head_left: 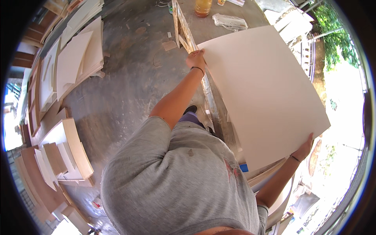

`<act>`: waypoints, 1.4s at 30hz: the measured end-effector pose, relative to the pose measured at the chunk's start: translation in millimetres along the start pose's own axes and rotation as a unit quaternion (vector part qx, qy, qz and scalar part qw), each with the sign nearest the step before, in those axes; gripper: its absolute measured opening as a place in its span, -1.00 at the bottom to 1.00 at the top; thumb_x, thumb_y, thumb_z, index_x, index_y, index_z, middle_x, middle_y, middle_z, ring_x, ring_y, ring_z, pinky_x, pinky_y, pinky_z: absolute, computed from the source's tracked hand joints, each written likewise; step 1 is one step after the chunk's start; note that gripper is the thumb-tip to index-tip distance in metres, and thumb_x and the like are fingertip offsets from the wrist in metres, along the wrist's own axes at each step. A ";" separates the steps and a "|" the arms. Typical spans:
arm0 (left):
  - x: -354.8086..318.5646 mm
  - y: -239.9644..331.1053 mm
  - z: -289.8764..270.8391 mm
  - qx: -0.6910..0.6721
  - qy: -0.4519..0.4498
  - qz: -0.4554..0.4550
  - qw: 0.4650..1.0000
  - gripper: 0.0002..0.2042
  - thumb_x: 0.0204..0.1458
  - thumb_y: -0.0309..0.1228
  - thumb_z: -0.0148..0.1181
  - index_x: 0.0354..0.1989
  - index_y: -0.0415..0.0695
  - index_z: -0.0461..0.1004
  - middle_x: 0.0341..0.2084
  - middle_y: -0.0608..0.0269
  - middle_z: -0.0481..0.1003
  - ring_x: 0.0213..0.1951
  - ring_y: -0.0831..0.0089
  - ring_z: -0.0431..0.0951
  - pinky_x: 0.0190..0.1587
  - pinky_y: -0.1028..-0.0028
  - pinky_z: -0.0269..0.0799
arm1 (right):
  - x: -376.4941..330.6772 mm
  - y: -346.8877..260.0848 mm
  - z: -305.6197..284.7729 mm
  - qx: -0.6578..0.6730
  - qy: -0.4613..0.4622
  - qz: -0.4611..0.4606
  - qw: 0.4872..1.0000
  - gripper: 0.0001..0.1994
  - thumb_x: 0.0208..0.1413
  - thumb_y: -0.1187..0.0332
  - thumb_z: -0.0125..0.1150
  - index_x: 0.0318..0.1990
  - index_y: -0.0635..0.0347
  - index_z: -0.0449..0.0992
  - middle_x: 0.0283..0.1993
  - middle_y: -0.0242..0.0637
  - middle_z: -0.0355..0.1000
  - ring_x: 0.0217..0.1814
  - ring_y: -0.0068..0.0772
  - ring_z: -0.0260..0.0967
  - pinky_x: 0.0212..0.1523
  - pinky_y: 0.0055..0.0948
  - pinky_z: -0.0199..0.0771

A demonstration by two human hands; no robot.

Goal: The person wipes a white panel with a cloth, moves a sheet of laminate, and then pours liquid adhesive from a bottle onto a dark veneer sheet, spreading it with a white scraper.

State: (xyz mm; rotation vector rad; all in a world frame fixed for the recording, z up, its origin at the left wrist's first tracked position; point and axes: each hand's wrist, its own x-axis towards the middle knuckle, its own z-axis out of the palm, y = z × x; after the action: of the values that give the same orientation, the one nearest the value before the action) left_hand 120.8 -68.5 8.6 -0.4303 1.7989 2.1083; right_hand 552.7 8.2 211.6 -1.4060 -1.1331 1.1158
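Note:
A large white rectangular board (266, 94) lies before me to the right, over a workbench. My left hand (196, 58) grips its far left edge, with a finger or thumb on the top face and the rest closed at the rim. At the near right edge, my right hand (304, 149) is closed on the board, fingers along the side and partly hidden beneath it. Both wrists wear a thin dark band.
The bench's worn wooden frame (209, 98) runs along the board's left side. Beyond the board are crumpled clear plastic (230, 22) and an amber jar (203, 8). White panels (80, 58) are stacked on the left of the grey floor (129, 58), near wooden box parts (72, 145).

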 end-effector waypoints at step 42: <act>16.3 1.3 0.4 0.096 0.021 -0.008 0.995 -0.77 -0.22 -0.33 0.34 -0.45 -0.22 0.52 -0.48 0.11 0.54 -0.38 0.35 0.53 -0.25 0.39 0.39 | 57.3 15.8 18.7 0.034 -0.063 0.015 0.997 -0.53 0.24 0.21 -0.10 0.15 0.41 0.17 0.04 -0.02 0.28 -0.02 -0.17 0.35 -0.05 -0.29 0.43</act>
State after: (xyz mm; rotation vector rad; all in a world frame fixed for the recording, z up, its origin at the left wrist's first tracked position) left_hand 105.6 -67.3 2.6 -0.4393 1.9917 1.9073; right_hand 544.0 65.8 189.7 -1.3187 -1.1536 1.2674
